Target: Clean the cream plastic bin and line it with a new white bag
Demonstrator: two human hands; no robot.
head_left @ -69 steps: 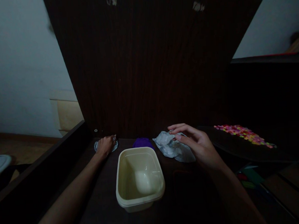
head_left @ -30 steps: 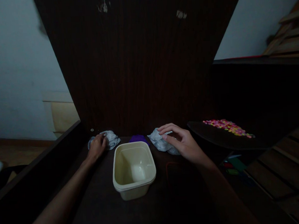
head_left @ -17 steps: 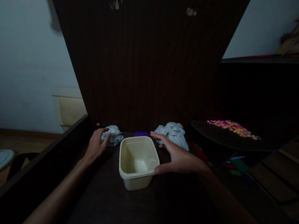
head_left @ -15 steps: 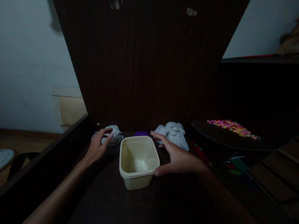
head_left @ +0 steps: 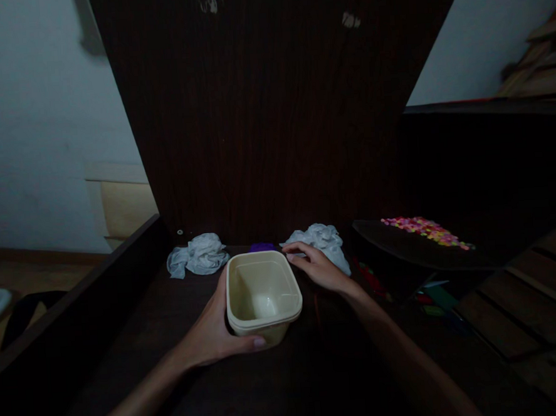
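A cream plastic container (head_left: 266, 320), with nothing inside it, stands on the dark wooden surface in front of me. My left hand (head_left: 214, 331) is closed around its left side, the thumb across the near wall and the fingers hidden behind. Just off the container's far right corner is my right hand (head_left: 317, 265), its fingers loosely bent and apart, holding nothing I can see. Behind that hand sits a crumpled pale plastic bag (head_left: 329, 239); whether they touch I cannot tell. Another crumpled bag (head_left: 205, 253) lies beyond my left hand.
A purple thing (head_left: 261, 247) shows behind the container. To the right, a dark curved shelf (head_left: 379, 242) bears a heap of small colourful pieces (head_left: 427, 229). A raised wooden edge (head_left: 76, 295) runs along the left, and a tall dark panel (head_left: 263, 121) rises behind.
My left hand has come down from near the left bag and taken hold of the container. My right hand has left the container's right rim and moved toward the right bag.
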